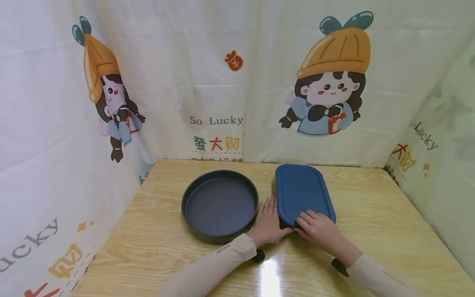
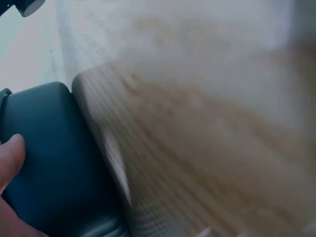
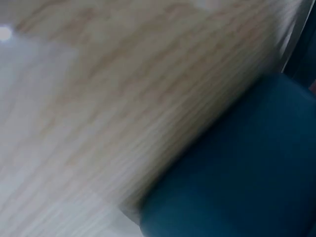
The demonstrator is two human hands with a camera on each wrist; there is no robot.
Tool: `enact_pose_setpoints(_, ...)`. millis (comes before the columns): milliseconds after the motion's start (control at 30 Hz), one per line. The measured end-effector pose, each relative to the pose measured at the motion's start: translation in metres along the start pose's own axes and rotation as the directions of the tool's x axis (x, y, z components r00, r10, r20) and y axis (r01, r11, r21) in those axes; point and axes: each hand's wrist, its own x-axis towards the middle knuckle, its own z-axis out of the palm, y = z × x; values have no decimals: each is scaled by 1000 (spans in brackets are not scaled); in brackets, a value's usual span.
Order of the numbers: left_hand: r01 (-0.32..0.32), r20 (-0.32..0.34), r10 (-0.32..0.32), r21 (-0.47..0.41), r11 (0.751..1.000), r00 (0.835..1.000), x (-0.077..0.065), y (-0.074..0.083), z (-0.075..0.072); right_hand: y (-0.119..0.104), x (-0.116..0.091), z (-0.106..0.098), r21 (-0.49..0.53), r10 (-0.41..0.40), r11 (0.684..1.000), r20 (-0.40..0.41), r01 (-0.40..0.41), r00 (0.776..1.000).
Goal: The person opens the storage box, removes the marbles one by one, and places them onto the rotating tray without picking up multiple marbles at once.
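A rectangular box with a blue lid [image 1: 304, 192] stands on the table to the right of a round dark pan [image 1: 222, 206]. My left hand [image 1: 267, 225] touches the box's near left corner, its straight fingers along the left side and its thumb toward the front. In the left wrist view, that thumb [image 2: 12, 155] rests against the dark side of the box [image 2: 54, 163]. At the near edge of the lid, my right hand [image 1: 320, 231] pinches the rim, fingers on top and thumb beneath. The right wrist view shows the box's side [image 3: 242, 163] but not the hand.
The wooden table [image 1: 378, 231] reaches back to a printed curtain [image 1: 259, 82], which also hangs along both sides. My left forearm passes just in front of the pan, close to its near rim. Light glares off the table's front.
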Motion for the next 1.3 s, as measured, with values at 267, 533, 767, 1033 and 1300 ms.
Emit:
enact_pose_setpoints(267, 4, 13, -4, -4, 1000, 1000, -3, 0, -1, -1, 1, 1, -16, -8, 1000, -17, 8, 1000)
enact_pose_setpoints(533, 9, 8, -10, 31, 999, 1000, -3, 1, -1, 0, 4, -2, 9, -10, 1000, -6, 10, 1000)
enact_pose_setpoints(767, 15, 8, -15, 17, 1000, 1000, -2, 2, 0, 3, 5, -3, 31, 20, 999, 18, -20, 1000)
enact_pose_setpoints(1033, 13, -4, -13, -43, 999, 1000, -4, 0, -1, 7, 13, -10, 107, 113, 988, -11, -111, 994)
enact_pose_setpoints(1300, 5, -25, -5, -25, 1000, 1000, -3, -1, 3, 14, 23, -26, 183, 270, 950, -72, -253, 960)
